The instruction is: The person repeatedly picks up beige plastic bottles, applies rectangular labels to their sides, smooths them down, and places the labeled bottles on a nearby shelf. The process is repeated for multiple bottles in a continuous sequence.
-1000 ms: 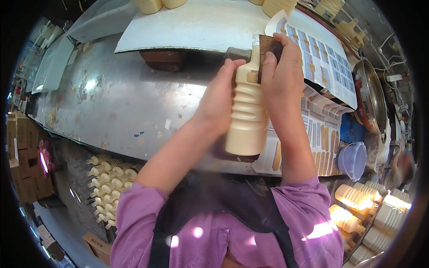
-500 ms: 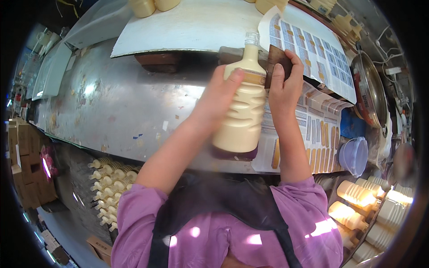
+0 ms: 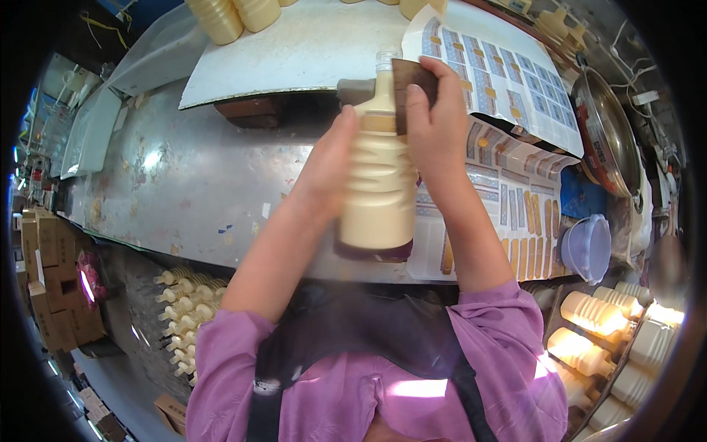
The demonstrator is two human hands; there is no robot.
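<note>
Both hands grip one cream ribbed bottle [image 3: 378, 184] upright above the metal table [image 3: 184, 184] — left hand [image 3: 329, 166] wraps its side, right hand [image 3: 434, 129] presses a dark flat piece [image 3: 409, 77], perhaps a scraper, against its neck — beside label sheets [image 3: 515, 191].

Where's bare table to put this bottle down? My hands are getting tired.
The metal table is bare left of the bottle, between the white board and the near edge. To the right it is crowded: label sheets, a bowl, a pan.
</note>
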